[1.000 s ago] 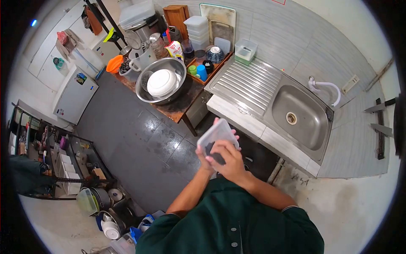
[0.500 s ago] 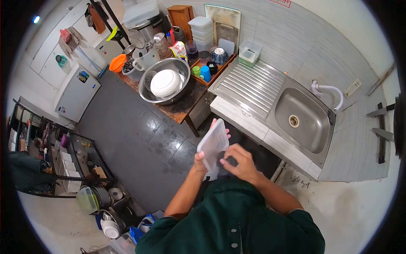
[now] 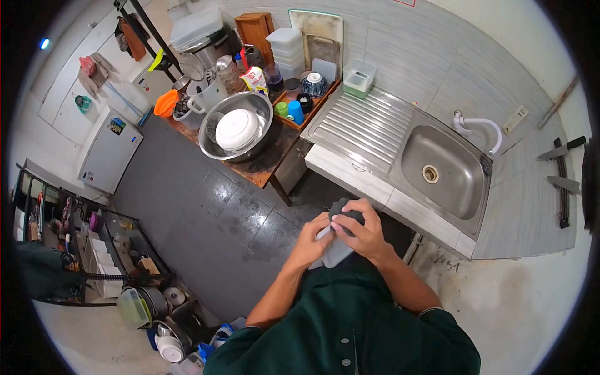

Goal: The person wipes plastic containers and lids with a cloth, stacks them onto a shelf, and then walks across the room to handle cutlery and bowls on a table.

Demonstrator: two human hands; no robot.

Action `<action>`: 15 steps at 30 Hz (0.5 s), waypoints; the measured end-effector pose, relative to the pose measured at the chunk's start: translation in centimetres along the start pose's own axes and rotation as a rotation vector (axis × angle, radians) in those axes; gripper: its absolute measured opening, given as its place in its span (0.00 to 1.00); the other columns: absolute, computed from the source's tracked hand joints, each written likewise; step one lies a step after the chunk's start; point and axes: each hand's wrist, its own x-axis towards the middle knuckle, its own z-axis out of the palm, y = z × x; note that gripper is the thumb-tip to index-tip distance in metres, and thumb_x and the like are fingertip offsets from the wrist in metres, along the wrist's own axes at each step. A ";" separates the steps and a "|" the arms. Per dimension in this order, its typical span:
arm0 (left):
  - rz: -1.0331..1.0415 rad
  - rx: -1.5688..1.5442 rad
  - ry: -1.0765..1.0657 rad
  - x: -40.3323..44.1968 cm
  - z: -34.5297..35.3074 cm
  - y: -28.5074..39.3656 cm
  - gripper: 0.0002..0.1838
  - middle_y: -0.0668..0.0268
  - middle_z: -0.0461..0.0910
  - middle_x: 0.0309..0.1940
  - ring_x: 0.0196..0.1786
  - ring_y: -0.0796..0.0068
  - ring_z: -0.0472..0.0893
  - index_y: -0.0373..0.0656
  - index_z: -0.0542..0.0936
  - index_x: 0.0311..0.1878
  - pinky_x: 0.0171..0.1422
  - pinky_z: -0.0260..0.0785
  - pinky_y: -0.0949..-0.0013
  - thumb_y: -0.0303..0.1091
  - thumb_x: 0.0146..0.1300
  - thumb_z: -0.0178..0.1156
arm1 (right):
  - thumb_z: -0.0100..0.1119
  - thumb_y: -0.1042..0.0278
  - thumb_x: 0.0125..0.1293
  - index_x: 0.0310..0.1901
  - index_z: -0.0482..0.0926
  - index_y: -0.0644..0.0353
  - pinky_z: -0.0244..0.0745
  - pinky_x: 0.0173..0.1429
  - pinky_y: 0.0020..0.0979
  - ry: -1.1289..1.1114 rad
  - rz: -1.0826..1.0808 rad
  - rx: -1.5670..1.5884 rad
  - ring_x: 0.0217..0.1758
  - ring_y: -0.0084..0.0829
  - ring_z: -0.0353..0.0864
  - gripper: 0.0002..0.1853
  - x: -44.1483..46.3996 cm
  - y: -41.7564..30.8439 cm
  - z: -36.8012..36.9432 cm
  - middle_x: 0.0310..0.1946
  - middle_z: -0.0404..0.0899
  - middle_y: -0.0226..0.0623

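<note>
Close to my chest, my left hand (image 3: 310, 242) is wrapped round the edge of a translucent plastic lid (image 3: 338, 252), which is tilted and partly hidden by my fingers. My right hand (image 3: 367, 232) grips a dark grey sponge (image 3: 339, 207) and presses it on the lid's far upper edge. The fingertips of both hands nearly meet there.
A steel sink (image 3: 447, 178) with a ribbed drainboard (image 3: 365, 125) lies ahead to the right. On a wooden table (image 3: 265, 165) stands a steel basin (image 3: 209, 139) with white bowls (image 3: 236, 129). Knives (image 3: 562, 184) hang on the right wall. A shelf rack (image 3: 134, 215) stands left.
The lid has turned from nearly upright to a lower tilt, nearer my body. My right hand has brought the sponge up to the lid's far edge, and my left hand has shifted its grip.
</note>
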 end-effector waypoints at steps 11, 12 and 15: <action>0.036 -0.504 0.383 -0.8 -1.9 5.4 0.19 0.43 0.85 0.60 0.61 0.53 0.87 0.25 0.81 0.64 0.65 0.85 0.52 0.26 0.75 0.64 | 0.67 0.77 0.69 0.48 0.84 0.62 0.78 0.57 0.36 0.106 0.554 0.179 0.49 0.42 0.83 0.08 0.1 1.4 0.8 0.46 0.78 0.42; 0.023 -0.531 0.403 -0.9 -2.6 4.9 0.22 0.40 0.83 0.61 0.63 0.49 0.86 0.24 0.78 0.67 0.65 0.85 0.46 0.28 0.75 0.64 | 0.66 0.77 0.70 0.48 0.82 0.63 0.76 0.59 0.35 0.118 0.562 0.175 0.50 0.41 0.81 0.07 -0.4 0.9 1.3 0.45 0.78 0.42; 0.106 -0.617 0.538 -0.4 -3.4 4.7 0.23 0.40 0.82 0.63 0.62 0.48 0.86 0.25 0.77 0.68 0.68 0.83 0.42 0.29 0.76 0.65 | 0.64 0.77 0.70 0.48 0.78 0.65 0.73 0.63 0.35 0.128 0.622 0.187 0.52 0.38 0.79 0.08 -1.7 -0.1 2.2 0.44 0.77 0.42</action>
